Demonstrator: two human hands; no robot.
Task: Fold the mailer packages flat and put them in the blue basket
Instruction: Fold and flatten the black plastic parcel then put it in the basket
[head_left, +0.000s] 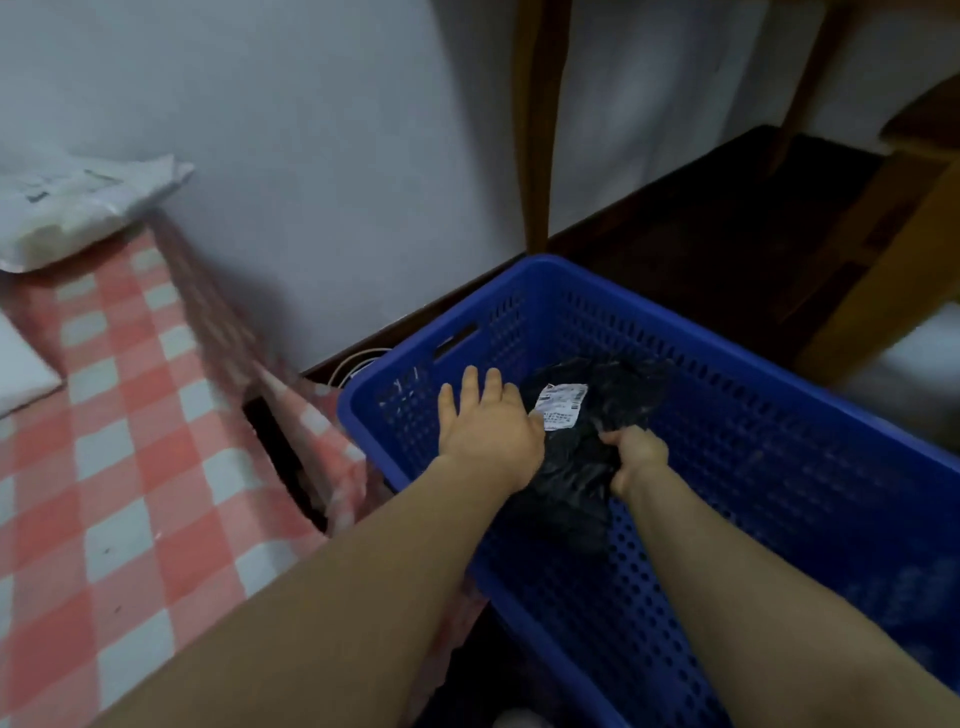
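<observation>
A black mailer package with a white shipping label lies crumpled inside the blue basket on the floor. My left hand lies along the package's left side, fingers stretched forward and thumb tucked against the plastic. My right hand grips the package's near right edge with curled fingers. A white mailer package lies at the far end of the checked table, and another white one shows at the left edge.
The table wears a red-and-white checked cloth that hangs down beside the basket. A white wall stands behind. Wooden furniture legs and a wooden piece stand on the dark floor to the right.
</observation>
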